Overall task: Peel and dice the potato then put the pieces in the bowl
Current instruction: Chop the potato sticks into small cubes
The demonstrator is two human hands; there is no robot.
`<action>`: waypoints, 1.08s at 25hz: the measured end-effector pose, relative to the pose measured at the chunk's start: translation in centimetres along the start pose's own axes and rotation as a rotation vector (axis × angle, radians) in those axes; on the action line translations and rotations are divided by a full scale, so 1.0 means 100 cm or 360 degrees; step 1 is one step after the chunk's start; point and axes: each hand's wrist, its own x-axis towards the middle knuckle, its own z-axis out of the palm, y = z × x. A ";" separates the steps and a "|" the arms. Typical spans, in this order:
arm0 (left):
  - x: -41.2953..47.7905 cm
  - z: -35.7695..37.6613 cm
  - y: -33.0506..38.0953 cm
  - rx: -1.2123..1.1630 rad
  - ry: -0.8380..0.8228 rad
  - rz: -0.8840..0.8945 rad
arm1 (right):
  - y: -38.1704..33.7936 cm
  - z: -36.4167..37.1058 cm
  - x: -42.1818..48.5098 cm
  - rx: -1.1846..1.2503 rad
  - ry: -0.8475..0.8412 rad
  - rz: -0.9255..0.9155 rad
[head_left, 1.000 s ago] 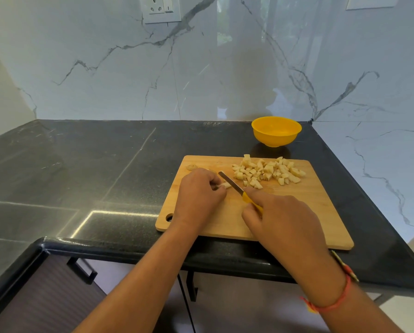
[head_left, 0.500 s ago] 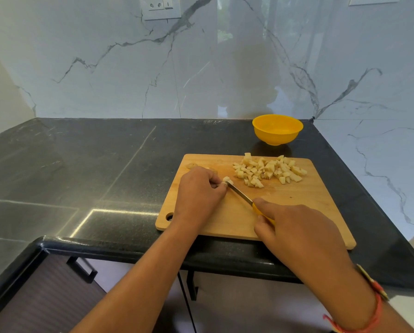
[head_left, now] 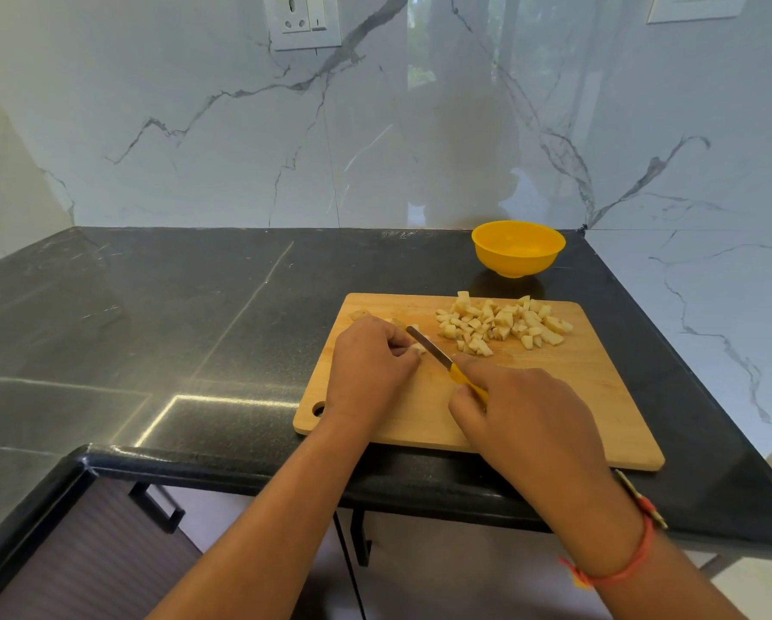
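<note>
Black counter (head_left: 196, 328), wooden board (head_left: 576, 396): left grip (head_left: 371, 369) tight on potato piece (head_left: 418, 349), right grip (head_left: 523, 409) tight round knife (head_left: 444, 361).

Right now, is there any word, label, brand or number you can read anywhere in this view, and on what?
None. The wall socket plate, yellow bowl, cutting board and knife show no legible lettering; the mark on the switch is too small to read.

In front of me a glossy white marble wall (head_left: 196, 127) with grey veins rises behind the black stone counter (head_left: 151, 306). A white socket plate (head_left: 302, 20) sits high on it, a second plate (head_left: 693, 6) to my right. Below me, a cabinet (head_left: 84, 557) carries a black handle (head_left: 158, 507).
</note>
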 end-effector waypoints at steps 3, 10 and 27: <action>0.001 0.000 -0.001 -0.0019 -0.0001 -0.0026 | -0.001 0.006 0.004 0.0058 -0.0031 0.0017; 0.002 0.000 -0.001 -0.0030 -0.0020 -0.0026 | 0.004 0.010 0.009 0.0161 -0.0008 -0.0003; 0.002 -0.001 -0.003 -0.0047 -0.0022 -0.0012 | 0.000 0.013 0.008 0.0172 0.0028 -0.0037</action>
